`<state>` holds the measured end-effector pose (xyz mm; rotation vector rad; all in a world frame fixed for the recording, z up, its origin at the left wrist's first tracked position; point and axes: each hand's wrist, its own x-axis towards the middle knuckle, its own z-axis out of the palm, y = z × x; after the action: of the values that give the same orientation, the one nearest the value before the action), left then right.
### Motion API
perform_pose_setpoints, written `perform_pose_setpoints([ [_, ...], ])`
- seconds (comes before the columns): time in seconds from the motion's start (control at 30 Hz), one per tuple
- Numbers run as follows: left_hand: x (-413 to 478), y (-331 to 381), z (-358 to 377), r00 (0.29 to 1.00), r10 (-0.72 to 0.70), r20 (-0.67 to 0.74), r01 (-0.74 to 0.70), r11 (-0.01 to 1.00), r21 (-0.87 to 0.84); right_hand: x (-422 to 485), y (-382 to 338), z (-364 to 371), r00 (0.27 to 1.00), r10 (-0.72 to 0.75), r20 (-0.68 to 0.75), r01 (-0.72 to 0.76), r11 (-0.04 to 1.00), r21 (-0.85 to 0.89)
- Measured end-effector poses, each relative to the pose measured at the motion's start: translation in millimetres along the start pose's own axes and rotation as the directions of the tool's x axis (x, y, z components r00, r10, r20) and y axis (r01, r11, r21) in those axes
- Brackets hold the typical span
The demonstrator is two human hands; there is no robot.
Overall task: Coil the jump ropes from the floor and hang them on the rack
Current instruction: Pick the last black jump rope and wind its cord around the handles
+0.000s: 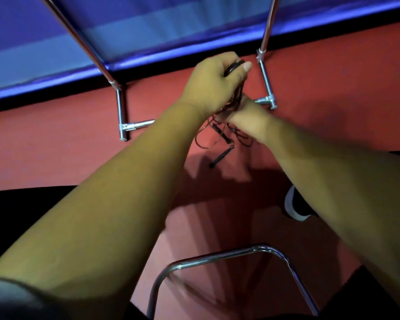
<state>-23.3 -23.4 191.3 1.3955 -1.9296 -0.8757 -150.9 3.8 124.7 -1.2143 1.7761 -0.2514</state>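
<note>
Here we hold the jump rope (232, 65) above the red floor (333, 93): left hand (214, 82) fingers curl round its black top, right hand (247, 116) clasps the strands below, and one handle (221, 155) dangles beside the chrome rack (121, 107).

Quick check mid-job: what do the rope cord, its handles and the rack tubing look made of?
Jump rope cord: thin, dark, slightly glossy strands, likely plastic-coated cable or PVC; too blurred to settle.
Handles: slim matte black sticks, probably plastic or foam-covered.
Rack tubing: bright mirror-like reflections and clamped joints, so chromed or polished steel by the look.
</note>
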Motion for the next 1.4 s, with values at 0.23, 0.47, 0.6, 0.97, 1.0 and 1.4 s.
perform_pose_setpoints([
  [0.23, 21, 82, -98, 0.983, -0.014, -0.182, -0.001, 0.997, -0.08, -46, -58, -25, 0.977, -0.169, 0.128, 0.141, 0.969, 0.203],
  [0.47, 17, 121, -180, 0.965, -0.213, -0.156, 0.157, 0.938, -0.309, -129, -142, -69, 0.951, -0.276, 0.142, 0.209, 0.908, 0.364],
  [0.6, -14, 126, -189, 0.94, -0.327, -0.095, 0.315, 0.941, -0.126, -157, -173, -100, 0.963, -0.23, 0.143, 0.088, 0.765, 0.638],
  [0.97, -44, 106, -143, 0.841, -0.275, 0.467, 0.46, 0.818, -0.346, -132, -161, -125, 0.969, -0.084, 0.233, -0.119, 0.669, 0.734],
  [1.0, -42, 103, -143, 0.833, -0.288, 0.473, 0.452, 0.847, -0.28, -128, -159, -127, 0.969, -0.068, 0.236, -0.126, 0.686, 0.716],
  [1.4, 3, 78, -138, 0.969, -0.243, 0.046, 0.233, 0.958, 0.168, -82, -147, -143, 0.95, -0.21, -0.232, 0.179, 0.973, -0.148],
])
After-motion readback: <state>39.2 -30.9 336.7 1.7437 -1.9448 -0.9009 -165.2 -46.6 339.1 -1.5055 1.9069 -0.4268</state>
